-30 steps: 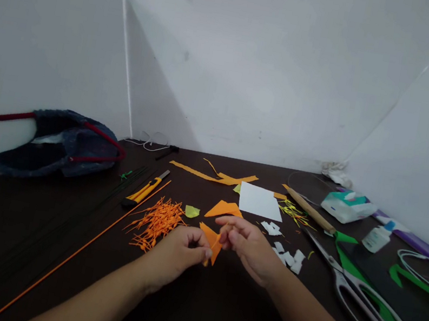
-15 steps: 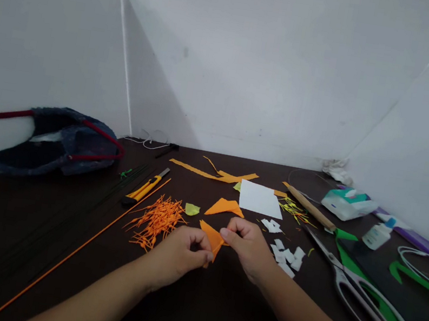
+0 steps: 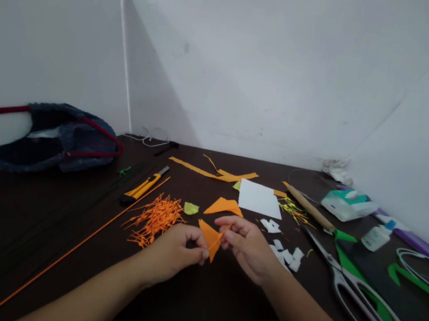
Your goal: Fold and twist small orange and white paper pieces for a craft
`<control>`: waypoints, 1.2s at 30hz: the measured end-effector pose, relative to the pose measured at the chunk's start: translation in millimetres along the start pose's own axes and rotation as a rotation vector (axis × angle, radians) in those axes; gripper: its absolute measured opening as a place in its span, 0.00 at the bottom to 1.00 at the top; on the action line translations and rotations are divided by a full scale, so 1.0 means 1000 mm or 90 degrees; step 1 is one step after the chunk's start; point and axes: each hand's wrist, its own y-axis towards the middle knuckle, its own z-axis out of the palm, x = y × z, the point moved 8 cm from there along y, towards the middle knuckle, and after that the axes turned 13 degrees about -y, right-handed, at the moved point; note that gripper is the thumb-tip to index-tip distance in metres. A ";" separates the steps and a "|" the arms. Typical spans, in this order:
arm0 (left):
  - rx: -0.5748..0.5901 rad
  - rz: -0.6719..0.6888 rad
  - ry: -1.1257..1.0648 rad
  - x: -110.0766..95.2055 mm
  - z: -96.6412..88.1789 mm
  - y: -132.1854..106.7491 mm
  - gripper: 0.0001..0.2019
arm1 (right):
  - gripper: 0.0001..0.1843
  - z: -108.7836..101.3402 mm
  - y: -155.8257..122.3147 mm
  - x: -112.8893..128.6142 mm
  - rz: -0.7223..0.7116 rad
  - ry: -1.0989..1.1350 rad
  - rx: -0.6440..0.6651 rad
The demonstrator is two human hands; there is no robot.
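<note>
My left hand (image 3: 172,249) is closed, pinching the lower edge of an orange paper triangle (image 3: 208,234) just above the dark table (image 3: 189,310). My right hand (image 3: 247,245) is beside it, thumb and forefinger pinched on a thin orange strip (image 3: 220,236) that runs along the triangle's right edge. A heap of thin orange slivers (image 3: 155,218) lies to the left of my hands. A second orange triangle (image 3: 224,206) lies on the table just beyond them.
Scissors (image 3: 356,296), green paper (image 3: 349,265), a wooden stick (image 3: 307,208), glue bottle (image 3: 376,237) and tape box (image 3: 345,204) lie to the right. White paper (image 3: 259,198) and white scraps (image 3: 285,252) sit nearby. A yellow cutter (image 3: 141,189), long orange rod (image 3: 75,252) and dark bag (image 3: 49,138) are on the left.
My right hand first closed in on the triangle, then drew slightly up and right, with a thin orange strip now showing between its fingers. The left hand has barely moved.
</note>
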 end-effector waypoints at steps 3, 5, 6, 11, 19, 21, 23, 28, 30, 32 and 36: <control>0.006 0.007 -0.009 -0.001 0.000 -0.001 0.05 | 0.06 -0.004 0.002 -0.002 -0.009 -0.020 -0.030; 0.011 0.009 -0.010 -0.001 0.000 -0.001 0.06 | 0.03 -0.007 0.003 -0.003 -0.004 -0.064 -0.051; 0.011 0.009 -0.008 0.000 0.000 -0.001 0.06 | 0.04 -0.008 0.002 -0.004 0.000 -0.091 -0.063; -0.005 0.016 0.024 -0.001 0.000 -0.002 0.05 | 0.10 -0.014 -0.001 0.005 -0.016 -0.198 -0.146; -0.030 0.079 0.126 -0.012 0.000 0.000 0.05 | 0.15 -0.012 -0.002 0.008 -0.009 -0.235 -0.230; -0.039 0.104 0.162 -0.016 0.001 0.000 0.06 | 0.16 -0.014 -0.003 0.007 -0.001 -0.244 -0.246; -0.043 0.126 0.200 -0.018 0.001 0.000 0.07 | 0.16 -0.016 -0.003 0.006 0.009 -0.246 -0.257; -0.065 0.146 0.263 -0.017 0.000 0.002 0.07 | 0.16 -0.017 -0.004 0.001 0.017 -0.220 -0.261; -0.085 0.155 0.270 -0.017 -0.002 0.002 0.06 | 0.16 -0.016 -0.004 -0.001 0.016 -0.206 -0.258; -0.096 0.165 0.269 -0.018 -0.003 0.001 0.05 | 0.16 -0.015 -0.004 -0.002 0.022 -0.190 -0.257; -0.096 0.165 0.269 -0.020 -0.002 0.000 0.06 | 0.16 -0.013 -0.005 -0.002 0.036 -0.163 -0.263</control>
